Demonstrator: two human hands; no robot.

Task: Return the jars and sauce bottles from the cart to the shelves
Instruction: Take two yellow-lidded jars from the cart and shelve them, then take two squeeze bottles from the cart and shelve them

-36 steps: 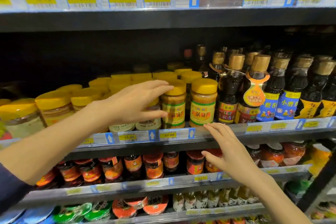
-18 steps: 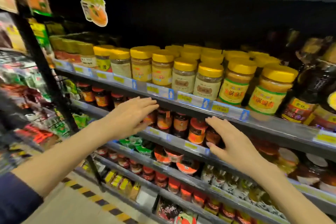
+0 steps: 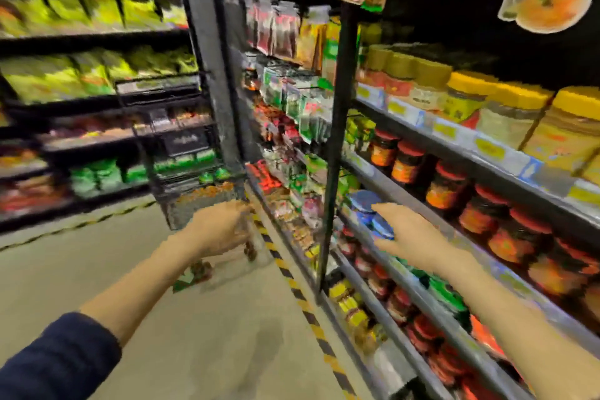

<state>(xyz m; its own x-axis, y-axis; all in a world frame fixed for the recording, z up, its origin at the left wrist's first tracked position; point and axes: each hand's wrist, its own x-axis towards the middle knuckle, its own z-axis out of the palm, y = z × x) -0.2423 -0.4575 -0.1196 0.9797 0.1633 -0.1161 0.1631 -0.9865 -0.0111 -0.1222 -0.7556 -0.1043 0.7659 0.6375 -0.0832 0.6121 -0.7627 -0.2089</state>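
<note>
The view is blurred by motion. My left hand (image 3: 220, 227) hangs empty with fingers loosely curled, in front of a wire cart (image 3: 194, 169) that stands in the aisle ahead. My right hand (image 3: 412, 237) is spread open and empty beside the shelves (image 3: 454, 146) on the right. Yellow-lidded jars (image 3: 506, 107) line the upper shelf. Red-lidded jars (image 3: 444, 185) fill the shelf below. What lies in the cart is too blurred to tell.
A dark upright post (image 3: 337, 127) divides the shelving. Hanging packets (image 3: 285, 101) fill the section beyond it. Shelves of green bags (image 3: 81, 75) stand across the aisle on the left. A yellow-black floor stripe (image 3: 298, 295) runs along the shelf base.
My view has swung left from the jar shelf toward the aisle and the cart. Both hands have dropped away from the shelf front, still empty.
</note>
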